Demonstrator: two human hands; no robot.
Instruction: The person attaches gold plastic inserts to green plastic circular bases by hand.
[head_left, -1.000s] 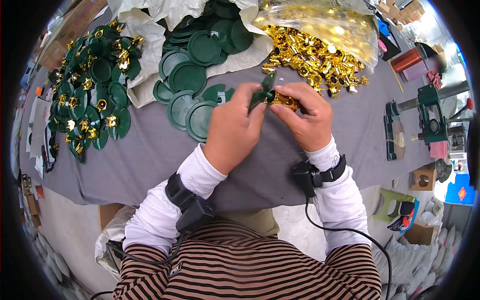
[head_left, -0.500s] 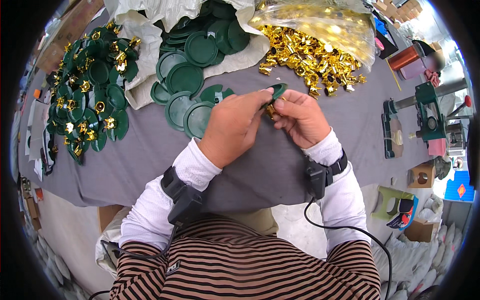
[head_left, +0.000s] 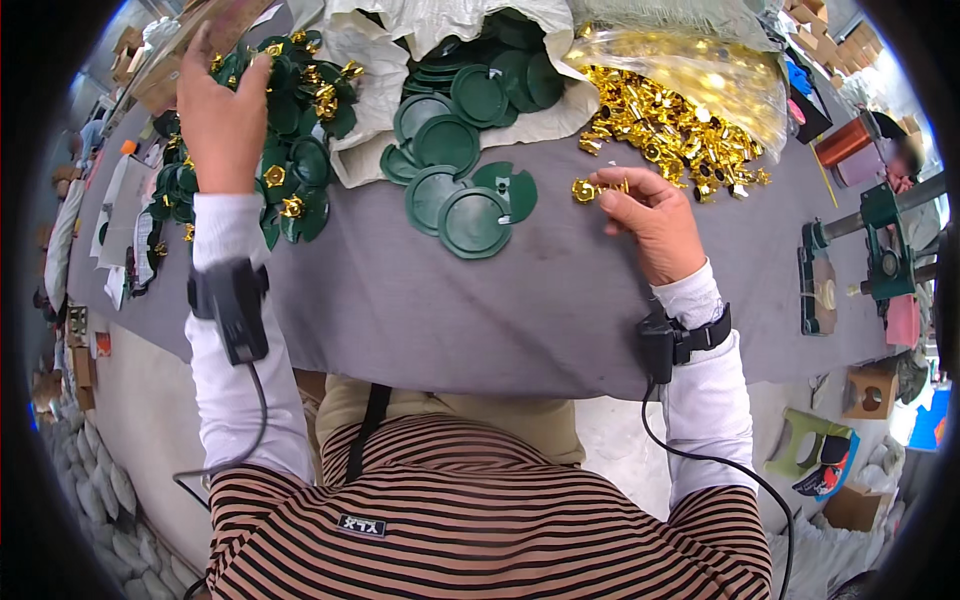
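Note:
My left hand (head_left: 222, 125) reaches over the left-hand pile of green discs fitted with gold pieces (head_left: 290, 165), thumb and fingers apart. I see nothing held in it, though the pile behind partly hides what lies beyond its fingertips. My right hand (head_left: 652, 218) is closed, pinching small shiny gold fittings (head_left: 588, 190) between thumb and fingers, just above the grey cloth. Plain green discs (head_left: 475, 222) lie loose between my hands, some overlapping. One beside them is a notched green disc (head_left: 515, 190).
More green discs spill from a white woven sack (head_left: 365, 150) at the back. A heap of gold fittings (head_left: 690, 140) lies under a clear plastic bag (head_left: 690, 75) at back right. A green hand press (head_left: 885, 240) stands at the right on the grey cloth-covered table (head_left: 560, 310).
My hands have parted from the green disc and gold piece they held together. My left hand has moved far left to the pile; my right stays near the gold heap. The view has shifted.

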